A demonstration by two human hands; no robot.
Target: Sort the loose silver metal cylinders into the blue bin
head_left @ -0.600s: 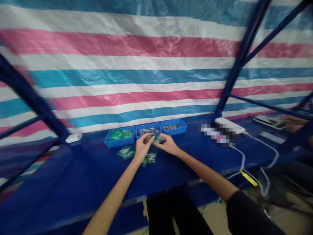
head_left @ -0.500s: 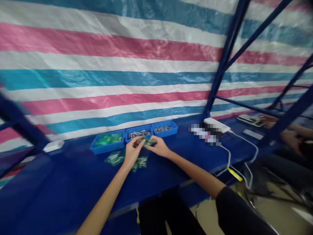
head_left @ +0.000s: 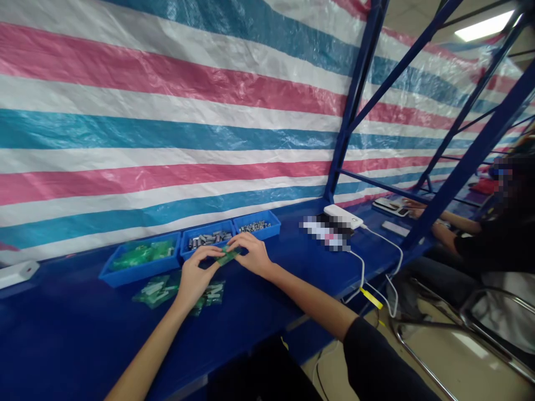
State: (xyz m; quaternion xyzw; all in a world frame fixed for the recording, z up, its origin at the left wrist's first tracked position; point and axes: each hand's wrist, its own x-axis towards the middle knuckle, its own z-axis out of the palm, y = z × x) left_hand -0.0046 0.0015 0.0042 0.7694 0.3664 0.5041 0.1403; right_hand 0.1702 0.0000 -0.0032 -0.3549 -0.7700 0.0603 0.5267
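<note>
Between my two hands is a small green plastic bag [head_left: 228, 255], pinched at its edges above the blue table. My left hand [head_left: 198, 274] grips its left side, fingers closed. My right hand [head_left: 253, 254] pinches the right side. What the bag contains is too small to make out. Just behind my hands stands a blue bin of grey metal cylinders [head_left: 208, 239]. Under and beside my left wrist lie filled green bags [head_left: 155, 291] with light metal pieces showing through, and more filled bags [head_left: 214, 293] are partly hidden by the forearm.
A blue bin with green bags [head_left: 144, 256] stands left, and a bin of small metal parts [head_left: 256, 226] right. Farther right lie a white power bank [head_left: 343, 216] and cables. Blue frame bars [head_left: 346, 120] rise behind. Another person [head_left: 480, 234] sits at the far right.
The camera view has turned right, so the bins and table appear farther left. The green bag now shows flatter and more clearly between my hands. Both hands still hold it.
</note>
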